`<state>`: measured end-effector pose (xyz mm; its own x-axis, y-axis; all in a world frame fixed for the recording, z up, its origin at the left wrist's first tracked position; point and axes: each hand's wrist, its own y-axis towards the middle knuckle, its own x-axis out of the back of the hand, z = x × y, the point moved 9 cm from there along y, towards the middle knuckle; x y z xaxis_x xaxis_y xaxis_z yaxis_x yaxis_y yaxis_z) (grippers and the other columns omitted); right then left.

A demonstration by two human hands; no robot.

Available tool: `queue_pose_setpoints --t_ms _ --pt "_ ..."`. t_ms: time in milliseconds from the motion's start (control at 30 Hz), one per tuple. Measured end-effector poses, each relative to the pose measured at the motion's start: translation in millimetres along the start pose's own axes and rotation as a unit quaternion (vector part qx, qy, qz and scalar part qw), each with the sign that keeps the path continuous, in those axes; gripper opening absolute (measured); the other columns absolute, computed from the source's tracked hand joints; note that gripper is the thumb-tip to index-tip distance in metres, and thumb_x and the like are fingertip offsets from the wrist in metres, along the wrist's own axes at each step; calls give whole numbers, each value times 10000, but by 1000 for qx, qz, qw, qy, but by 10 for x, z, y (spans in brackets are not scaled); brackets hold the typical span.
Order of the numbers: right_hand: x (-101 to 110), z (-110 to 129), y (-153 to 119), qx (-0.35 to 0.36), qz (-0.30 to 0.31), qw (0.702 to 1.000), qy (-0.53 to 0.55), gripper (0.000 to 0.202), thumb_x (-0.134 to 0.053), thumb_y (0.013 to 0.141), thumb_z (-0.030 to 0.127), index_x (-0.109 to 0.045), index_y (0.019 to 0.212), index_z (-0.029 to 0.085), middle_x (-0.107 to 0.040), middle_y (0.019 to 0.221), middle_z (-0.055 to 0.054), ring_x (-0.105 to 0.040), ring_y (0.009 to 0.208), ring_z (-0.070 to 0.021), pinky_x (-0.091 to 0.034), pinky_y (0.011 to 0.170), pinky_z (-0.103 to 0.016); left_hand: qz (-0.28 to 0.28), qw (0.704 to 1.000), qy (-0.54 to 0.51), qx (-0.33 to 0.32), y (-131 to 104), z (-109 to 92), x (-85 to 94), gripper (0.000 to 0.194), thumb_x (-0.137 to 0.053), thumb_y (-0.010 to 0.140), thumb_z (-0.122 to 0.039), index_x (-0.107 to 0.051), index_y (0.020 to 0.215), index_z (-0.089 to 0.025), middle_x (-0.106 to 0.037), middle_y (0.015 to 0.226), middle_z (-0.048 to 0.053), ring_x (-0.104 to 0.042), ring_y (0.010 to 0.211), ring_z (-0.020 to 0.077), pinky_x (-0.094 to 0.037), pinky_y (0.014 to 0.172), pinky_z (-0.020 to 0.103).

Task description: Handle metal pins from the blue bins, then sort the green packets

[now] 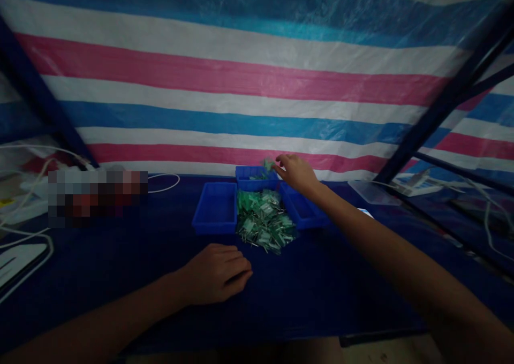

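Your right hand [296, 172] is stretched out over the back blue tray [257, 177], its fingers [281, 164] pinched on a small green part [268, 164] held just above that tray's right rim; the part is blurred, so you cannot make out its shape. Your left hand [217, 273] rests palm down on the dark blue worktop [313, 283], fingers loosely curled under and holding nothing that you can see, just in front of and to the left of the pile of green parts [265, 220]. That pile lies loose on the worktop, a heap of small green pieces with thin metal pins, and it sits between the left blue tray [216, 207] and the right blue tray [302, 210], touching or nearly touching both. The back tray stands just behind the pile and already holds a few green pieces. The left tray looks bare inside; your right forearm crosses part of the right tray. Behind everything hangs a striped tarp [241, 80] in blue, white and pink. White cables [164, 184] trail over the worktop at your left, and a dark metal frame [450, 96] slants up at your right, with a clear plastic lid [373, 191] lying near its foot
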<state>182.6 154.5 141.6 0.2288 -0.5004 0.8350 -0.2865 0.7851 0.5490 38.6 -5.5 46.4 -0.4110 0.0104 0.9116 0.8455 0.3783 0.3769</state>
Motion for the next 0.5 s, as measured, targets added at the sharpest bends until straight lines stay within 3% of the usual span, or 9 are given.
queue_pose_setpoints --t_ms 67,167,300,400,500 --pt "5 61 -46 15 -7 1000 16 257 -476 864 291 -591 1011 114 -633 902 -134 -568 860 -243 -418 730 -352 7 1000 7 10 -28 35 -32 225 -387 891 -207 -586 795 -166 -589 642 8 -523 581 103 -371 566 229" --pt "115 355 -495 102 1 991 86 276 -438 882 307 -584 1061 155 -623 928 -101 -557 885 -216 -426 782 -351 13 1000 5 13 -58 89 -54 212 -394 873 -184 -577 766 -169 -584 631 4 -521 571 99 -377 568 229" --pt "68 849 -1295 232 126 951 163 251 -398 882 222 -645 922 230 -622 690 -30 -549 628 -152 -442 611 -292 16 1000 3 -12 -66 121 -17 185 -408 852 -160 -555 743 -184 -563 590 -12 -494 533 98 -356 527 229" --pt "55 1084 -1640 319 140 923 165 242 -417 857 161 -647 908 215 -619 601 -23 -529 528 -142 -422 502 -280 -9 999 -26 19 -102 209 42 159 -418 829 -134 -521 725 -197 -547 563 -21 -481 508 100 -340 486 230" --pt "16 1016 -1660 281 138 933 176 206 -456 848 148 -624 959 193 -626 574 -23 -547 493 -141 -458 498 -277 -53 998 -20 7 -164 189 103 161 -398 815 -128 -494 722 -217 -524 498 -38 -447 436 107 -340 444 245"
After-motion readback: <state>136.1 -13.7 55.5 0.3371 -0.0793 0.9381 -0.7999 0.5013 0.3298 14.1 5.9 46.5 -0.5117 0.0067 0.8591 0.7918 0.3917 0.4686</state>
